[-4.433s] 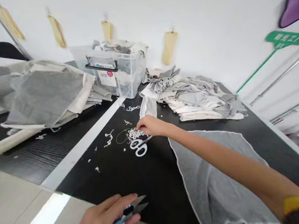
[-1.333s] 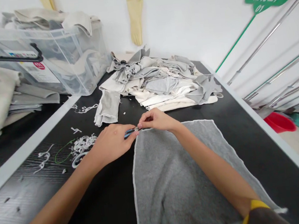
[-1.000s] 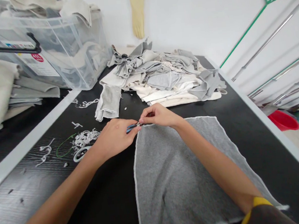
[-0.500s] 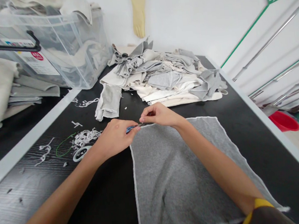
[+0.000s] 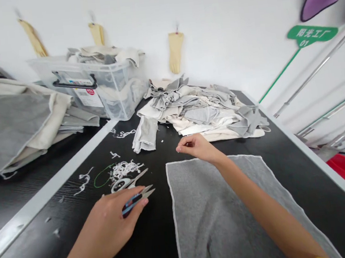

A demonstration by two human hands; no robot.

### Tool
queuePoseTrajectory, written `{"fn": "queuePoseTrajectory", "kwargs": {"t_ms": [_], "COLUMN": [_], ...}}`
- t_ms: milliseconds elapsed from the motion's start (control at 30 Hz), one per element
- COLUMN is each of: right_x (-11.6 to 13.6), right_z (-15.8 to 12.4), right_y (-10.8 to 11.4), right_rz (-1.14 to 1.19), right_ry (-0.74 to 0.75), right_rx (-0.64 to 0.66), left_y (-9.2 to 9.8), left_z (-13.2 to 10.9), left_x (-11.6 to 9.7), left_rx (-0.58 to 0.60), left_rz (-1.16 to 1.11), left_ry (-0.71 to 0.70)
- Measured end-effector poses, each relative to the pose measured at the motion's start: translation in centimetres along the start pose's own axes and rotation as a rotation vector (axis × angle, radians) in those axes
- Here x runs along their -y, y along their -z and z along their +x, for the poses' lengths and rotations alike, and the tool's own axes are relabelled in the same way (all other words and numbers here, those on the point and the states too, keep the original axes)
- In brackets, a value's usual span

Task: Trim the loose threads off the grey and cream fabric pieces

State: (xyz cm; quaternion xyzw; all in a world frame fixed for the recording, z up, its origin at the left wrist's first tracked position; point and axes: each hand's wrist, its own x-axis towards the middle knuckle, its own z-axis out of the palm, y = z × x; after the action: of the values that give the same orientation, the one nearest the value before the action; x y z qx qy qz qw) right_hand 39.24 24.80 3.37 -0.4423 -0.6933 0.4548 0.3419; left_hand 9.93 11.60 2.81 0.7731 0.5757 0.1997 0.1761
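My left hand point(image 5: 114, 217) is closed around blue-handled thread snips point(image 5: 138, 199), whose two blades stand apart and point right. Over the table, beyond the far edge of a grey cloth point(image 5: 217, 206) with a white stitched border, my right hand point(image 5: 197, 147) is held in a pinch. A tiny pale speck shows at its fingertips, too small to make out. The cloth lies flat on the black table, and neither hand grips it. Beside the snips lie white-handled scissors point(image 5: 129, 183), next to a small heap of white thread scraps point(image 5: 125, 168).
A crumpled pile of grey and cream fabric pieces point(image 5: 201, 111) covers the table's far end. At left are stacked cloths point(image 5: 14, 125) and a clear plastic bin point(image 5: 119, 87) filled with fabric. A green thread loop point(image 5: 99, 179) lies by the scraps. Poles point(image 5: 302, 74) lean at right.
My left hand has drawn away from the cloth's far edge, toward me and left, with the snips. My right hand has lifted off that edge, still pinched. The view has tilted upward.
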Motion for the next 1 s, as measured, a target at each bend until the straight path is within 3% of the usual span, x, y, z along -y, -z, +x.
{"fn": "queuePoseTrajectory", "kwargs": {"t_ms": [100, 233, 367, 533, 667, 833, 1000], "right_x": [2.0, 4.8, 6.2, 5.5, 4.7, 5.1, 5.8], "right_z": [1.6, 5.0, 8.4, 10.4, 10.7, 10.6, 10.0], "right_y": [-1.6, -5.1, -9.7, -14.2, -15.3, -15.1, -14.8], "right_rz": [-0.075, -0.237, -0.447, -0.573, -0.637, -0.659, -0.696], "right_ry": [0.036, 0.123, 0.202, 0.291, 0.307, 0.389, 0.473], "right_rx": [-0.012, 0.092, 0.192, 0.347, 0.448, 0.547, 0.503], "left_y": [-0.1, -0.2, -0.1, 0.3, 0.3, 0.0, -0.1], "left_z": [-3.2, -5.5, -6.7, -7.8, -8.2, -8.1, -7.9], "left_x": [1.3, 2.8, 4.2, 5.3, 6.0, 6.2, 5.8], "left_rx": [-0.141, -0.301, -0.351, -0.373, -0.335, -0.335, -0.315], "left_rz": [-0.054, -0.057, -0.034, -0.053, -0.078, -0.085, -0.104], "left_ry": [0.036, -0.014, -0.060, -0.062, -0.068, -0.086, -0.103]}}
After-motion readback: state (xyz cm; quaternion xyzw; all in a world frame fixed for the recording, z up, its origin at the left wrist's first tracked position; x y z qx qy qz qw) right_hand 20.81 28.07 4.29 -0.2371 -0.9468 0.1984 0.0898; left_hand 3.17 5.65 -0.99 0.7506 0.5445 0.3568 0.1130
